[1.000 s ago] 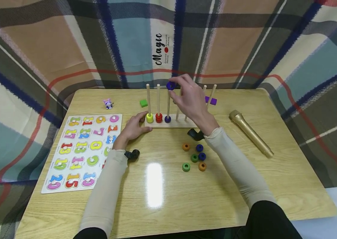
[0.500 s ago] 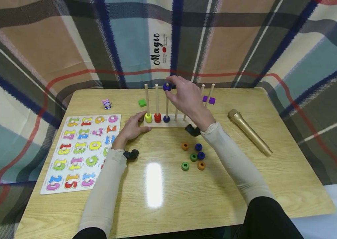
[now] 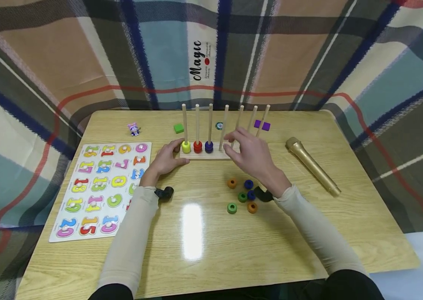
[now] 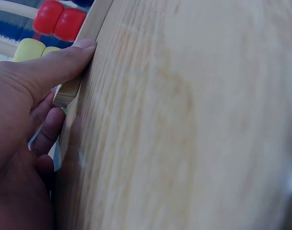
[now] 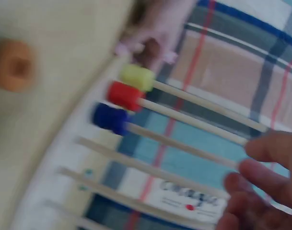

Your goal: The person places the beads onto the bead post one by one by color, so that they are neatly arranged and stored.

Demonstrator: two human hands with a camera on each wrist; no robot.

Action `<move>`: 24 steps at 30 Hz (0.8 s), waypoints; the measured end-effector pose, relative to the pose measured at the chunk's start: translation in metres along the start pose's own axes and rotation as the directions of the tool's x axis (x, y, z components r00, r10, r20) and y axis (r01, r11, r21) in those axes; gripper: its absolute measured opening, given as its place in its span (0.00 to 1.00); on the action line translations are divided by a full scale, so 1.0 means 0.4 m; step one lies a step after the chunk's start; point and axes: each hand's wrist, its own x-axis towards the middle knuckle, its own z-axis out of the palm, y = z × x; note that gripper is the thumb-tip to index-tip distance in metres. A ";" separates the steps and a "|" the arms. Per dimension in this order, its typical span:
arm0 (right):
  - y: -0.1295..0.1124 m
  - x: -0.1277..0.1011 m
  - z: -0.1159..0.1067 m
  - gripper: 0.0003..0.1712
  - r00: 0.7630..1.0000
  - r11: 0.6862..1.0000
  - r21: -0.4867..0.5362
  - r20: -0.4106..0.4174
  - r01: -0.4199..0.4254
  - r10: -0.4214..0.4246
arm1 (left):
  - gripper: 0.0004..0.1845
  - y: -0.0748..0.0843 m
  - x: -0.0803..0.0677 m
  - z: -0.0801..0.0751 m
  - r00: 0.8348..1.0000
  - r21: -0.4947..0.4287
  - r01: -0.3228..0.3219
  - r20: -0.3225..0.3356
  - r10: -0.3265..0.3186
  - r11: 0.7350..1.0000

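A wooden peg rack (image 3: 205,157) stands near the table's back, with several upright dowels. Yellow beads (image 3: 186,147), red beads (image 3: 197,147) and dark blue beads (image 3: 209,147) sit at the bottoms of its three leftmost dowels. My left hand (image 3: 164,161) grips the left end of the base; the thumb lies along the front edge (image 4: 71,90) in the left wrist view. Over the rack's right part, my right hand (image 3: 253,155) has loosely bent fingers with nothing between them, and it hides the base there. The right wrist view is blurred.
Loose orange (image 3: 232,183), blue (image 3: 248,184) and green beads (image 3: 232,208) lie in front of the rack. A number puzzle board (image 3: 99,191) is at left, a gold microphone (image 3: 313,166) at right. Behind stand a small figurine (image 3: 134,129), a green block (image 3: 179,128) and purple blocks (image 3: 262,125).
The dark blue bead my right hand held at the third dowel's top has dropped onto the one below. That hand has let go and moved down and right; my left hand stays put.
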 end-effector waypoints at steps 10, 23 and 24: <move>0.007 -0.169 0.030 0.16 0.831 0.993 0.051 0.544 0.106 -0.117 | 0.47 0.005 -0.001 -0.004 1.000 0.017 -0.009 -0.005 0.009 1.000; 0.002 -0.134 0.027 0.15 0.873 0.992 0.056 0.470 0.116 -0.129 | 0.47 -0.002 0.003 0.000 1.000 0.020 -0.020 -0.013 0.020 1.000; 0.003 -0.111 0.017 0.17 0.902 0.993 0.057 0.415 0.099 -0.114 | 0.47 -0.003 0.002 0.000 1.000 0.019 -0.019 -0.015 0.020 1.000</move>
